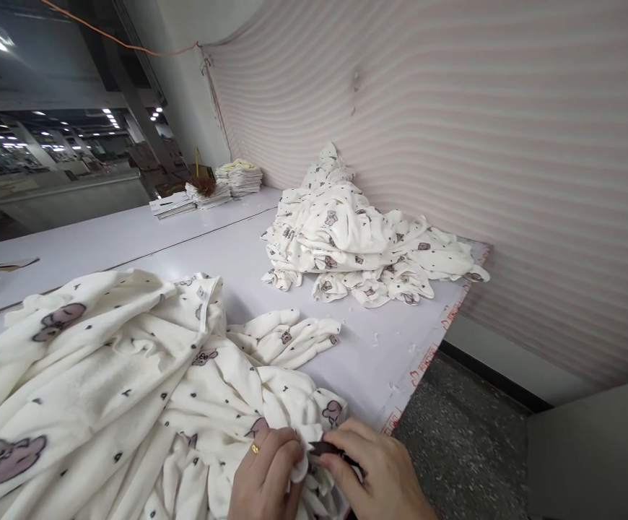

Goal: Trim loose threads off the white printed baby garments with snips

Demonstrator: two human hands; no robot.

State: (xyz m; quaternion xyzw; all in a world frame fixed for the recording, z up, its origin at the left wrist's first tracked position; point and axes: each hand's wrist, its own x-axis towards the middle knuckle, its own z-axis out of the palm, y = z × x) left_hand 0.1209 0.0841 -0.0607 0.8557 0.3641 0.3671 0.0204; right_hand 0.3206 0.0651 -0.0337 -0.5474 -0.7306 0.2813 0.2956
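At the bottom of the head view, my left hand (268,473), with a gold ring, pinches the edge of a white fleecy cloth (113,361) printed with purple animal figures and small dark marks. My right hand (376,469) is closed around dark thread snips (325,448), whose tip points left at the pinched edge. Both hands are close together, near the table's front right edge. The cloth lies in loose folds across the left and middle foreground. Part of the snips is hidden by my right fingers.
A heap of similar printed cloth (341,231) lies farther back on the pale table (227,242), against a striped fabric curtain (455,130). Folded stacks (241,178) stand at the back left. Lint bits dot the tabletop. Speckled floor (468,426) shows at right.
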